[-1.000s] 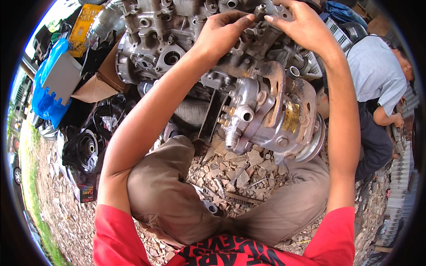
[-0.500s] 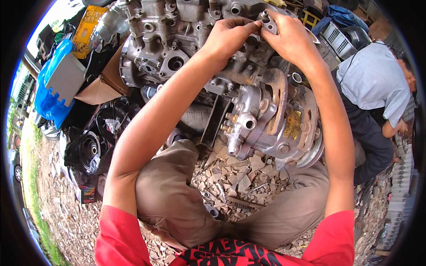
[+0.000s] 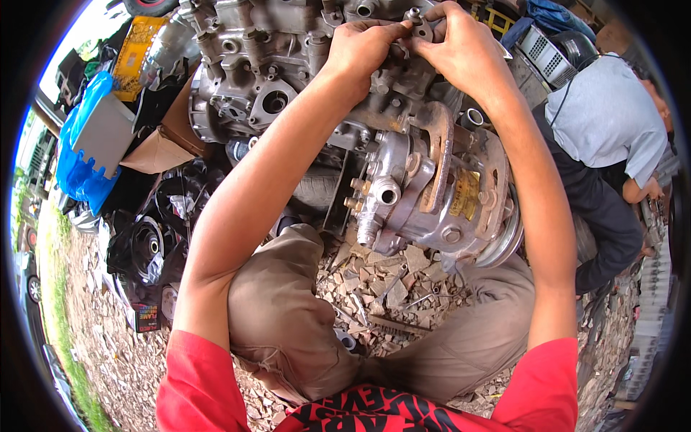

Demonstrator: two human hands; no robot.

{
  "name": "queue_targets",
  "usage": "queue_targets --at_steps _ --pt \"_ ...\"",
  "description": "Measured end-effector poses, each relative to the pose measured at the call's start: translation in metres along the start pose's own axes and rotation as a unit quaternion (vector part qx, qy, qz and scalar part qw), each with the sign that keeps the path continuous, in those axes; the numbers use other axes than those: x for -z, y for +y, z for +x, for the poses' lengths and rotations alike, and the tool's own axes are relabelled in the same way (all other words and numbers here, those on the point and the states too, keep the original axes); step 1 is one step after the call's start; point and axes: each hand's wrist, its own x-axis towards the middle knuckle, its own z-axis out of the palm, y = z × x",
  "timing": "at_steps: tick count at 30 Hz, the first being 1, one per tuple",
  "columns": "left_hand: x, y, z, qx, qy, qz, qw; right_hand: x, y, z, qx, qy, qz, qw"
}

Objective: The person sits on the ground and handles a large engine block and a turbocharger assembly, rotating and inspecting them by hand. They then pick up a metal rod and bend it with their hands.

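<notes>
Both of my arms reach up to a large grey metal engine block. Between my hands is a small metal flange with a bolt standing up from it. My right hand is closed on the flange, thumb and fingers at its edge. My left hand is closed in a pinch at the flange's left side, thumb and forefinger touching near the bolt. Exactly what those left fingertips grip is hidden. Below my hands, a pulley-ended compressor is fixed to the block by a rusty slotted bracket.
Loose wrenches lie on broken stone between my knees. At left are a cardboard box, a blue plastic bag and a yellow crate. A person in a grey shirt crouches at right, near a white basket.
The flange has shifted left and slightly up between my hands and has been tilted, so the bolt now shows upright. The whole view has moved a little.
</notes>
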Motion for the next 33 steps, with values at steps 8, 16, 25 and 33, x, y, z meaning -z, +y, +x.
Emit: queue_targets --at_steps 8,16,25,33 --pt "-0.001 -0.009 0.0 -0.052 0.005 -0.001 0.999 -0.002 0.003 -0.002 0.046 0.015 0.036 0.998" --pt "0.003 -0.014 0.002 -0.054 0.019 0.013 0.998 0.0 -0.006 0.001 -0.017 -0.036 -0.02 0.999" --pt "0.002 -0.006 -0.001 -0.023 0.022 0.053 0.998 -0.004 0.003 -0.003 0.007 -0.011 -0.032 0.999" --pt "0.003 -0.011 0.003 -0.032 -0.016 0.05 0.998 -0.007 0.007 -0.003 0.009 -0.021 -0.038 0.999"
